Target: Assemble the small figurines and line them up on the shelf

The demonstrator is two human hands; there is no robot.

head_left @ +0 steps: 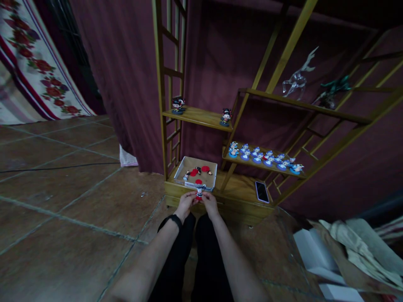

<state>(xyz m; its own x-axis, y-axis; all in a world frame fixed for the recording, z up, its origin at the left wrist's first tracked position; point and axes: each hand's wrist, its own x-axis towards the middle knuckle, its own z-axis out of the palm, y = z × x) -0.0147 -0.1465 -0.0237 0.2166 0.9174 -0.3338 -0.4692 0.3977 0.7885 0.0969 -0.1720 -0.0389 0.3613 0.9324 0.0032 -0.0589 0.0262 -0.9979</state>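
Between my two hands is a small figurine [199, 191] with a red base, held upright in front of the box. My left hand [187, 201] pinches its left side, and my right hand [209, 200] grips the right side. Just beyond them, an open cardboard box [215, 176] sits on the low board of the shelf. Inside it lie several loose figurines [186, 175] and some red discs [205, 168]. The finer details of the held figurine are too small to make out.
A wooden display shelf [201, 117] stands ahead, with dark-dressed figurines [226, 117] on its upper board. Rows of blue-and-white figurines [257, 157] fill the board at right. A phone [262, 191] lies below them. A glass deer [297, 77] stands higher up. White boxes [316, 249] lie on the floor at right.
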